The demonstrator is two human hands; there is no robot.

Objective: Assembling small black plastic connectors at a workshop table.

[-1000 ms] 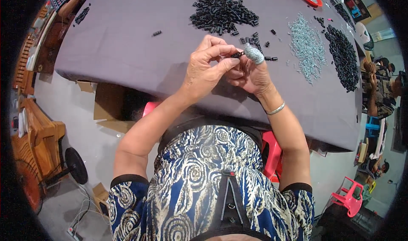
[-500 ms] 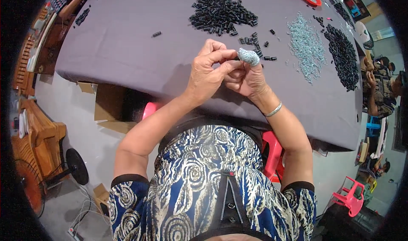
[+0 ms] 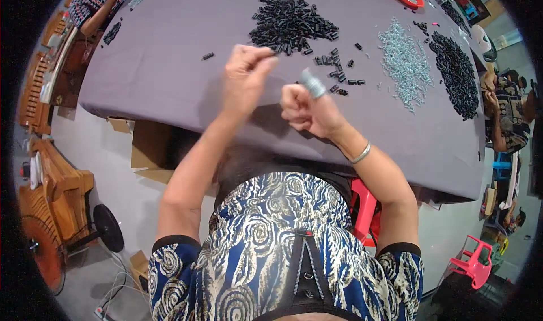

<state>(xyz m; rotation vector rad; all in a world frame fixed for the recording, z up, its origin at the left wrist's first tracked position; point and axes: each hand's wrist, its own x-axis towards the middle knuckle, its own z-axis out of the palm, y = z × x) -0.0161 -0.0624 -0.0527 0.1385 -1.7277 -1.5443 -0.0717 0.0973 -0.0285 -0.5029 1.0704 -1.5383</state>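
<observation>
My left hand [image 3: 243, 80] is over the table, left of the right hand and just below the main heap of small black cylindrical pieces [image 3: 291, 26]. Its thumb and forefinger are pinched on what looks like a small black piece [image 3: 272, 53], partly blurred by motion. To its right, my right hand [image 3: 314, 110] is closed with the fingers curled in, and whatever they hold is hidden. A pale grey-blue wrap [image 3: 313, 84] covers its thumb. Several loose black pieces [image 3: 334, 66] lie beyond the right hand. A bangle [image 3: 362, 152] circles my right wrist.
A grey cloth covers the table [image 3: 169, 66]. On the right are a pile of small silvery pieces [image 3: 404, 63] and another black heap [image 3: 452, 75]. A red tray [image 3: 418, 5] stands far right. Another person's arm [image 3: 104, 15] reaches in at far left; an open cardboard box [image 3: 150, 145] sits below the table edge.
My hands have come apart. The left moved leftward and away from me, toward the black heap, while the right drew slightly left and nearer me, its fingers curling in.
</observation>
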